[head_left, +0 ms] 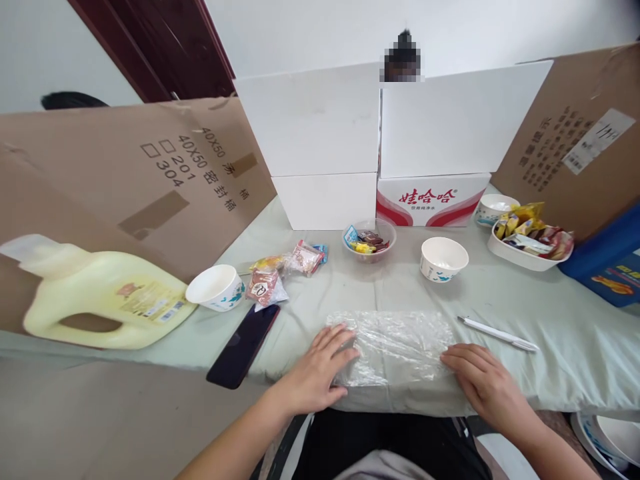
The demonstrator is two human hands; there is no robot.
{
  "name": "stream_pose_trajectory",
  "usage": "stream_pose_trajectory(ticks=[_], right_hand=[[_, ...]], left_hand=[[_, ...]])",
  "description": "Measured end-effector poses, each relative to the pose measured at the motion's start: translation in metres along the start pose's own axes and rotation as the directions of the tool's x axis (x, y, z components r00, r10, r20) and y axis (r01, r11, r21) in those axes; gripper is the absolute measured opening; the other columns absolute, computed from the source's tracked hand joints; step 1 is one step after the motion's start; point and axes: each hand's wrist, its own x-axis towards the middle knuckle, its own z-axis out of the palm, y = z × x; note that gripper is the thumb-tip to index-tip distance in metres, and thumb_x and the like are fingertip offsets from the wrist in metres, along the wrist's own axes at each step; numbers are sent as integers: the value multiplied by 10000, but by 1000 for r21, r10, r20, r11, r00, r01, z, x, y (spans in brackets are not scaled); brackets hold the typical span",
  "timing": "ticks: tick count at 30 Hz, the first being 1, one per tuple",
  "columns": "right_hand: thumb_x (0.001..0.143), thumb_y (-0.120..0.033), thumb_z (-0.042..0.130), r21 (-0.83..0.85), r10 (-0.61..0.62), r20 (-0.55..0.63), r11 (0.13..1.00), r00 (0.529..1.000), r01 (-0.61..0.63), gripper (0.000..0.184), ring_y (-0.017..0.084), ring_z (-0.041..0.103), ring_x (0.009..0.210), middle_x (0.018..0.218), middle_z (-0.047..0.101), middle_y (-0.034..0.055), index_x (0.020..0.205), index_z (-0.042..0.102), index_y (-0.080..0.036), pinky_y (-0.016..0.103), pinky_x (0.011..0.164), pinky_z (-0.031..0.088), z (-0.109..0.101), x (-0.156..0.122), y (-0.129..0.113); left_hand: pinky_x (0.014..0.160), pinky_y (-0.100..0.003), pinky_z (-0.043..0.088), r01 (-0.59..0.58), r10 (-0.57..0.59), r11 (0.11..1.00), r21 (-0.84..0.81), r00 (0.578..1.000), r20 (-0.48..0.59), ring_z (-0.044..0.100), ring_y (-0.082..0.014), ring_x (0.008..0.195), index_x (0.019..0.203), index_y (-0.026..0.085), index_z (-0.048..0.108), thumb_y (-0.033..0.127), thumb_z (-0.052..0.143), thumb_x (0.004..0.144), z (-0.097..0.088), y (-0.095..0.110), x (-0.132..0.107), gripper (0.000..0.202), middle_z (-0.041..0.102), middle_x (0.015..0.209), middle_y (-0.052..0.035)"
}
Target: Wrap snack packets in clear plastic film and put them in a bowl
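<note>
A crinkled sheet or bag of clear plastic film [395,347] lies flat near the table's front edge. My left hand [320,370] rests on its left end, fingers spread and thumb apart. At the opposite end, my right hand [480,380] touches the film's right edge with its fingertips, the fingers stretched out side by side. Beyond my right hand lies a white pen [499,334]. A dark phone [243,347] is left of my left hand, overhanging the table edge a little.
Snack packets [265,287] lie beside a paper bowl [216,288]. Farther back stand a clear snack bowl [370,257], another paper bowl [444,260] and a white snack tray [530,259]. A yellow jug [107,300] lies left; a blue container [607,260] stands right. White boxes [325,200] wall the back.
</note>
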Motion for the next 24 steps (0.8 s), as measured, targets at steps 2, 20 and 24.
stream_pose_trajectory(ticks=[2, 20, 24], right_hand=[[886, -189, 503, -13, 25, -13, 1000, 1000, -25, 246, 229, 599, 1077, 1143, 663, 70, 1077, 649, -243, 399, 899, 512, -1, -10, 4], [949, -405, 355, -129, 562, 5, 821, 827, -557, 333, 227, 691, 834, 1002, 719, 33, 1040, 624, -233, 350, 685, 521, 31, 33, 6], [962, -386, 365, -257, 601, 9, 774, 799, -579, 300, 207, 681, 752, 983, 710, 28, 1013, 614, -228, 320, 610, 470, 35, 40, 1]], left_hand=[[1103, -526, 308, -38, 38, 999, -5, 996, -80, 367, -313, 1334, 1073, 244, 622, 108, 619, 720, 4, -1, -5, 379, 527, 1321, -86], [697, -289, 497, 486, -492, 864, -130, 765, -415, 647, -180, 715, 1039, 194, 594, 248, 499, 869, 19, -34, 27, 203, 668, 774, -10], [701, -299, 503, 524, -471, 852, 17, 779, -413, 652, -191, 722, 1065, 182, 587, 214, 528, 869, 23, -39, 31, 207, 668, 759, -10]])
